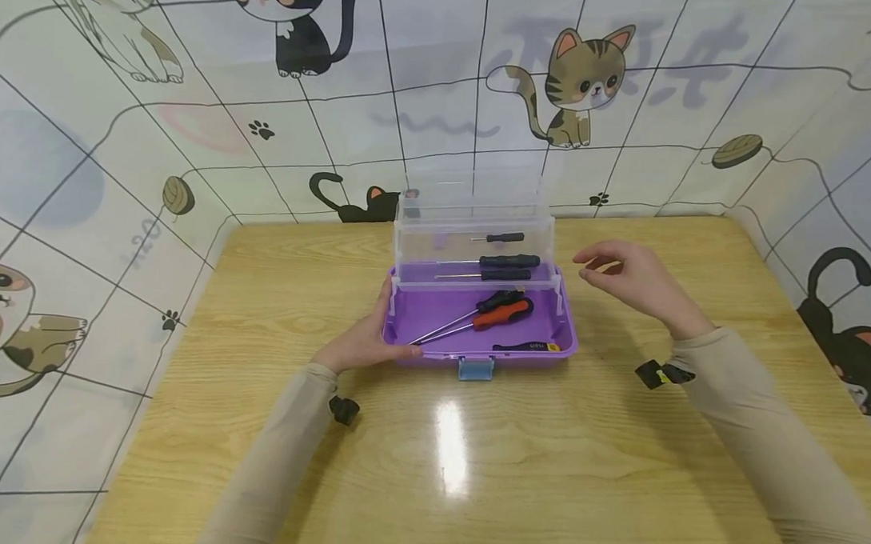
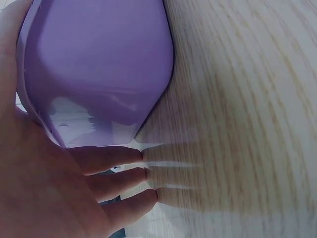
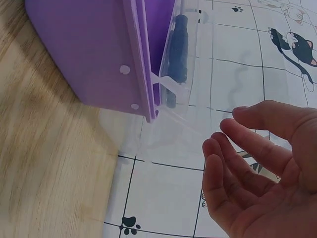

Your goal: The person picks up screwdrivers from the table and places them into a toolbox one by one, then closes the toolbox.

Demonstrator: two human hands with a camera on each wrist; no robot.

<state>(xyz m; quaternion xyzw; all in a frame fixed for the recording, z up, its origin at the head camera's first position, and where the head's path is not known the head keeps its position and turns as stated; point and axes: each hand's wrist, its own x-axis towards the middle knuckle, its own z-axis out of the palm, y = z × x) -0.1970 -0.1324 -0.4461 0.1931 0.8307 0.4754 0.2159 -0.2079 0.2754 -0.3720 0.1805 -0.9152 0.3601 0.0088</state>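
Note:
A purple toolbox [image 1: 571,341] stands with its clear lid [image 1: 474,195] raised. My left hand [image 1: 364,337] rests against its left end, thumb at the front corner; in the left wrist view, three straight fingers [image 2: 119,181] reach down beside the wall. Off the right end, my right hand [image 1: 626,280] hovers with loosely bent fingers, holding nothing. The raised clear tray holds several black screwdrivers, including a thick one [image 1: 511,261] and a short one [image 1: 505,238]. Below lie a black-handled screwdriver [image 1: 499,301], a red-and-black screwdriver [image 1: 502,314] and a slim black tool with a yellow end [image 1: 522,347].
A blue latch [image 1: 475,369] hangs at the toolbox's front. The wooden table [image 1: 544,468] reaches back to a cat-print sheet [image 1: 442,88] that also rises at both sides. Dark straps with small black pieces [image 1: 344,410] sit at both wrists.

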